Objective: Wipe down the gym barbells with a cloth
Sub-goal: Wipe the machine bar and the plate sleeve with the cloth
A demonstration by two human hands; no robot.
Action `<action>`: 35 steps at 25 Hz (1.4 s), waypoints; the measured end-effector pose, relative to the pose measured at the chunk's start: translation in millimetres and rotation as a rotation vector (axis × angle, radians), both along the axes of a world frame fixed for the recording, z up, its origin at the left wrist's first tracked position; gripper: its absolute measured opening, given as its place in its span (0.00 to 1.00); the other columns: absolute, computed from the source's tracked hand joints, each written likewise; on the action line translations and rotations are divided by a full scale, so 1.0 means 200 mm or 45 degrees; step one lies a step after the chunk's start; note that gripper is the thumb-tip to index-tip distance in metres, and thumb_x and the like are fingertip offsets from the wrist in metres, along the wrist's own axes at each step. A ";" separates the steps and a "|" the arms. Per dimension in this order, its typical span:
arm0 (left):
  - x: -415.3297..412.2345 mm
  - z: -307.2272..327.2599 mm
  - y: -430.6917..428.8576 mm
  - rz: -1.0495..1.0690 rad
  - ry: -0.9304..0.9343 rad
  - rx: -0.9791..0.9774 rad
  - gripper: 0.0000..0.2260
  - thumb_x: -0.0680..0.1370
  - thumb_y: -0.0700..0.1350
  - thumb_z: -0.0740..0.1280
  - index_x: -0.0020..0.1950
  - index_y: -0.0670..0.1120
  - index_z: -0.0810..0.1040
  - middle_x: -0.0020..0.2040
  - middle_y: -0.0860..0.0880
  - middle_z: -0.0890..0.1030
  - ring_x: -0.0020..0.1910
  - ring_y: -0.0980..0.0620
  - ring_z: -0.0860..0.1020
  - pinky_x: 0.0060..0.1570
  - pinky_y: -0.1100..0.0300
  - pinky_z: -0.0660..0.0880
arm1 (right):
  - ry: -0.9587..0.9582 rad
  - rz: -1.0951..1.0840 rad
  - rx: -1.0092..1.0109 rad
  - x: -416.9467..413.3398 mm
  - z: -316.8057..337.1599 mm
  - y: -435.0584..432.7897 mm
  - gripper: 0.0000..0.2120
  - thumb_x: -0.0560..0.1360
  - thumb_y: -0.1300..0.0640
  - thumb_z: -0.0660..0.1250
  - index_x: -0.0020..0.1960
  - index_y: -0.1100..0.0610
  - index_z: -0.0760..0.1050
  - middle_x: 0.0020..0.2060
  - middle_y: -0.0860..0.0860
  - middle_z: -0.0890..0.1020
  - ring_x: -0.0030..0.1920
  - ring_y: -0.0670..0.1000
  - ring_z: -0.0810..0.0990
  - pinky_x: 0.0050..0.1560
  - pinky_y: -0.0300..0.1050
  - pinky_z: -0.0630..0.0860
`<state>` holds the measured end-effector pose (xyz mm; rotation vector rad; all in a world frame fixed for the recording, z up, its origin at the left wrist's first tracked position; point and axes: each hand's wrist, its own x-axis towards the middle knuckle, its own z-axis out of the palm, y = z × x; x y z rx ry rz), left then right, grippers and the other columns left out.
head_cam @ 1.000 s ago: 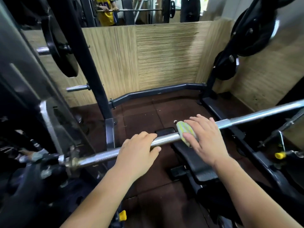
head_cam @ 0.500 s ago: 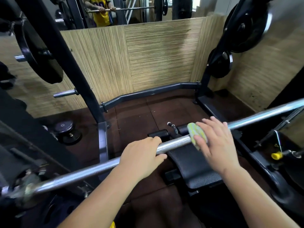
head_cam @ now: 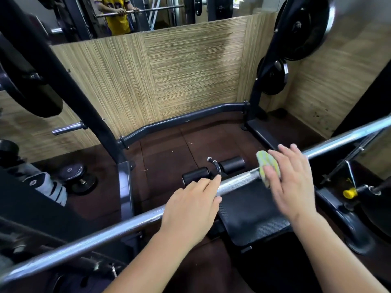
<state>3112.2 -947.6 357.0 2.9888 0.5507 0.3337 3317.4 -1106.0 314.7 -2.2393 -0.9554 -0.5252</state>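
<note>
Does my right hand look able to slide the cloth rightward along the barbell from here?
Probably yes: the right hand presses the cloth on the barbell, and the shaft to its right shows bare.

The cloth (head_cam: 268, 166) is striped yellow-green and white, the barbell (head_cam: 237, 182) silver.
</note>
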 end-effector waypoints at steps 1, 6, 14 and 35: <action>0.01 0.00 -0.01 0.009 0.000 -0.001 0.22 0.82 0.57 0.54 0.75 0.55 0.64 0.60 0.58 0.77 0.51 0.53 0.78 0.42 0.55 0.76 | 0.020 -0.011 0.010 -0.03 0.01 0.03 0.25 0.81 0.42 0.56 0.67 0.57 0.77 0.70 0.57 0.76 0.77 0.62 0.64 0.74 0.67 0.61; 0.09 0.02 -0.04 0.016 0.001 -0.026 0.22 0.82 0.59 0.51 0.76 0.57 0.60 0.64 0.59 0.75 0.57 0.55 0.76 0.46 0.56 0.74 | -0.115 0.272 -0.091 -0.20 -0.03 0.10 0.24 0.81 0.40 0.57 0.68 0.53 0.77 0.72 0.52 0.74 0.78 0.59 0.65 0.77 0.63 0.58; 0.18 0.03 -0.09 -0.013 -0.014 -0.128 0.22 0.82 0.60 0.50 0.76 0.58 0.58 0.65 0.61 0.71 0.61 0.58 0.73 0.52 0.58 0.74 | 0.054 -0.116 0.079 0.09 0.00 0.00 0.22 0.81 0.45 0.57 0.67 0.57 0.77 0.69 0.57 0.76 0.76 0.64 0.65 0.73 0.67 0.62; 0.73 0.10 -0.28 -0.168 0.048 -0.244 0.17 0.80 0.59 0.58 0.68 0.57 0.67 0.58 0.57 0.74 0.57 0.53 0.75 0.53 0.55 0.74 | 0.124 -0.214 -0.044 0.74 0.04 -0.36 0.25 0.82 0.43 0.56 0.69 0.57 0.76 0.72 0.57 0.75 0.79 0.60 0.61 0.79 0.56 0.58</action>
